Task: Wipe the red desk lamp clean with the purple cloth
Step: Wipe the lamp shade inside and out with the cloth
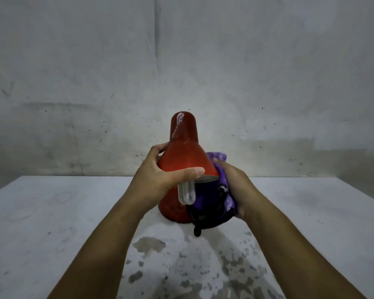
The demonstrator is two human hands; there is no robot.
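Red lamp [185, 152] upright on white table [52, 223], near middle, shade opening facing camera, bulb [186, 194] sticking out below rim. Left hand [160, 175] gripping shade's left side, thumb across rim. Right hand [233, 182] clutching bunched purple cloth [222, 186], pressed against shade's right side. Black cord [197, 230] under base.

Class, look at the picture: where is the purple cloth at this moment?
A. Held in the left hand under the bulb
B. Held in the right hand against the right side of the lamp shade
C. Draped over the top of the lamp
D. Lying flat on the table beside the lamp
B: the right hand grips the purple cloth against the red lamp shade, while the left hand steadies the shade's other side.
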